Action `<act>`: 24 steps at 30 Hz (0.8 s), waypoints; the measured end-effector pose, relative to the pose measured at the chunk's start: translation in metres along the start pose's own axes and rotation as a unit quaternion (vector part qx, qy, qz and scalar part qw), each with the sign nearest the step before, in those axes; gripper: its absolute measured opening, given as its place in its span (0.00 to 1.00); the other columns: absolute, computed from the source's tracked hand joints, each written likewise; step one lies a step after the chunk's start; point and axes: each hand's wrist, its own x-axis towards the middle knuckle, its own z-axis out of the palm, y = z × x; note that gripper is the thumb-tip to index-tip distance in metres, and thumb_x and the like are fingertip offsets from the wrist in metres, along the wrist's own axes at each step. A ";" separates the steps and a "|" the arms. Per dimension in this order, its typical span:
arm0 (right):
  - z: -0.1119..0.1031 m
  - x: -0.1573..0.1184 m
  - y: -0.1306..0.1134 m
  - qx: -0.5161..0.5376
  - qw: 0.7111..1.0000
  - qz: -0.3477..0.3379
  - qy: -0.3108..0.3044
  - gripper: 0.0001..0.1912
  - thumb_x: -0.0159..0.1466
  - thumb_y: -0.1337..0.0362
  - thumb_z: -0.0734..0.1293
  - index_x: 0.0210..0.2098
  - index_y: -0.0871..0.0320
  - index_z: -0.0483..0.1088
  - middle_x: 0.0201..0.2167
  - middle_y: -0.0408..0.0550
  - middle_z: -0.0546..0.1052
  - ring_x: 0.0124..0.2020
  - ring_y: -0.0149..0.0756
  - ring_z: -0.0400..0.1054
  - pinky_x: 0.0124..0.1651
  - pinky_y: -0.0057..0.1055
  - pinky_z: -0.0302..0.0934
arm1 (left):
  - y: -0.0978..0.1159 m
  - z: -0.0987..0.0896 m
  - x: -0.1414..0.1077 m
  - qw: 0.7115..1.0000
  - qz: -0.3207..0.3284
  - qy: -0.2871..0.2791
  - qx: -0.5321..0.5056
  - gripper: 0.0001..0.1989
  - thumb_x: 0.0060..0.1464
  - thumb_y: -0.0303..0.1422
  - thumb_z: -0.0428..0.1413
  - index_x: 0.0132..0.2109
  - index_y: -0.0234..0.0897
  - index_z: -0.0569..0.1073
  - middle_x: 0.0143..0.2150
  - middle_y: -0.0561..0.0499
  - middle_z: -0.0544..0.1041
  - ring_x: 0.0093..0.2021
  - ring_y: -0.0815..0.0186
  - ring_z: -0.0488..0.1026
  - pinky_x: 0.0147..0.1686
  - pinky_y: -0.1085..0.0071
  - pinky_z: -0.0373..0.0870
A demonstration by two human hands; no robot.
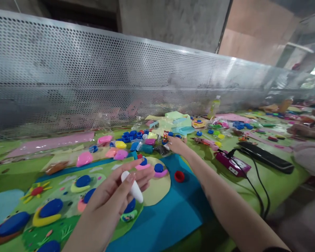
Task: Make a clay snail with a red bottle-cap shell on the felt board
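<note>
The white roll (132, 188) sits in your left hand (111, 196), thumb pressing it against half-open fingers (147, 173), above the green picture (54, 180). Your right hand (177, 145) is by a small figure (165, 136); whether its fingers grip anything, I cannot tell. A red cap (179, 176) rests on the blue sheet (173, 220).

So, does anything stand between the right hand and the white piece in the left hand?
Yes: in this view the outstretched fingers of the left hand lie between the right hand and the white piece. The blue disc just past them lies over the cream paper, seemingly below that path.
</note>
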 end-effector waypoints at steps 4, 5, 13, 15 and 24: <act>-0.012 -0.007 -0.003 0.049 0.998 0.036 0.030 0.16 0.63 0.60 0.61 0.48 0.61 0.63 0.47 0.51 0.67 0.46 0.39 0.64 0.47 0.43 0.61 | 0.003 0.005 -0.008 0.998 0.002 0.037 0.053 0.15 0.47 0.40 0.59 0.42 0.39 0.73 0.40 0.47 0.78 0.45 0.56 0.73 0.45 0.66 0.70; -0.018 -0.009 -0.004 0.064 0.996 0.048 0.039 0.16 0.63 0.60 0.61 0.48 0.61 0.63 0.47 0.51 0.68 0.46 0.38 0.64 0.47 0.43 0.60 | 0.003 0.004 -0.008 0.997 0.011 0.041 0.068 0.13 0.47 0.40 0.59 0.40 0.39 0.73 0.37 0.48 0.78 0.42 0.59 0.74 0.42 0.69 0.71; -0.059 -0.046 -0.046 0.254 0.964 -0.072 0.011 0.18 0.66 0.59 0.51 0.40 0.61 0.68 0.37 0.50 0.75 0.36 0.33 0.69 0.39 0.30 0.62 | -0.003 -0.012 0.017 0.997 0.053 -0.015 -0.058 0.08 0.48 0.37 0.58 0.27 0.38 0.72 0.21 0.54 0.68 0.23 0.68 0.66 0.19 0.74 0.64; -0.066 -0.062 -0.062 0.303 0.939 -0.153 -0.060 0.22 0.66 0.55 0.50 0.33 0.61 0.69 0.29 0.48 0.76 0.31 0.29 0.70 0.35 0.25 0.62 | -0.001 -0.011 0.014 0.995 0.079 0.035 -0.048 0.05 0.48 0.34 0.58 0.30 0.38 0.74 0.27 0.52 0.73 0.31 0.66 0.70 0.26 0.75 0.66; -0.068 -0.110 -0.098 0.410 0.805 -0.383 -0.191 0.09 0.57 0.59 0.66 0.30 0.60 0.70 0.26 0.42 0.73 0.25 0.24 0.64 0.26 0.21 0.55 | 0.003 0.004 0.006 0.988 0.076 0.124 0.057 0.11 0.47 0.37 0.59 0.39 0.40 0.73 0.43 0.51 0.77 0.50 0.59 0.68 0.47 0.68 0.65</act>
